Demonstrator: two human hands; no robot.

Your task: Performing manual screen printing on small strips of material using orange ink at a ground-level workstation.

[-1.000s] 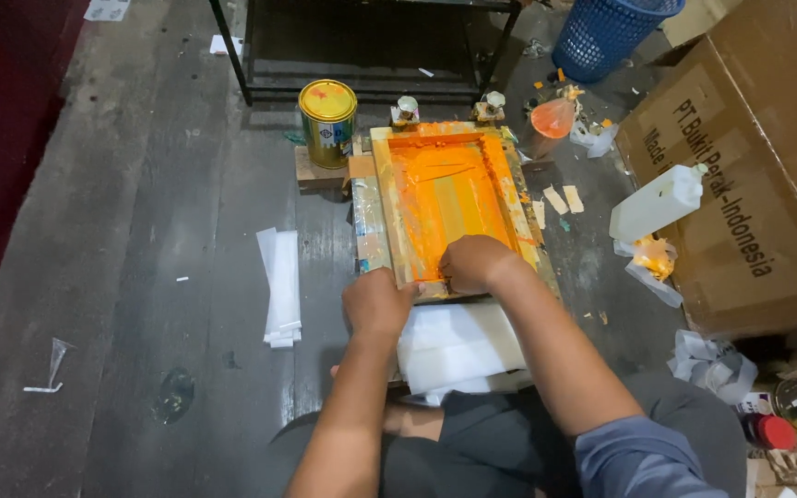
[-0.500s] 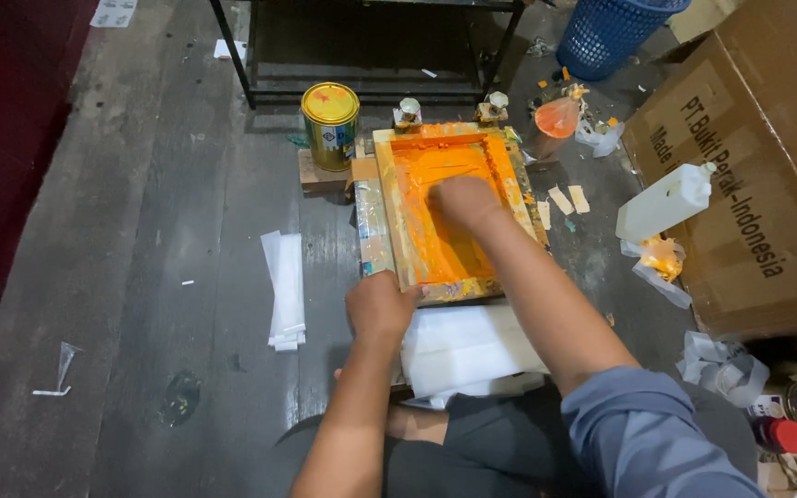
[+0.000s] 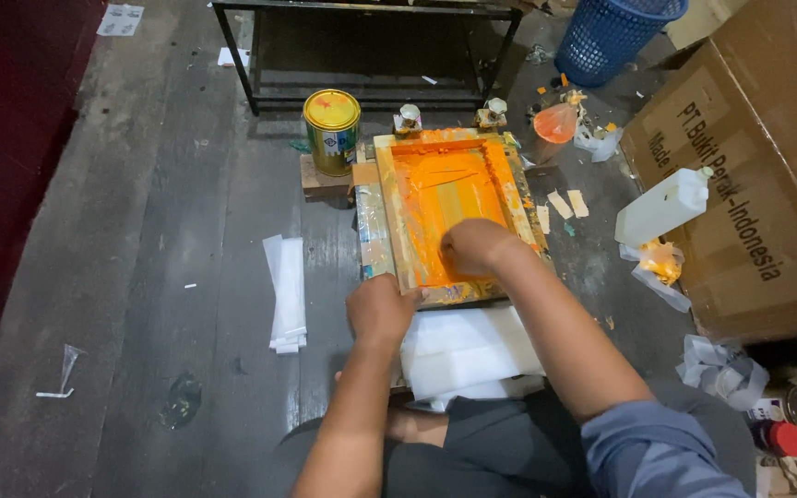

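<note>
Orange ink is spread over most of the screen [image 3: 449, 207], so the pull looks well underway, with only the near strip left to cover. In the head view the frame's near edge is gripped by the left hand [image 3: 382, 311]; the right hand [image 3: 477, 247] is curled shut inside the frame, on what can't be told. One paint can [image 3: 331, 131], one white bottle [image 3: 663, 207], one blue basket [image 3: 612, 34] and two white sheet stacks [image 3: 286, 293] are counted.
</note>
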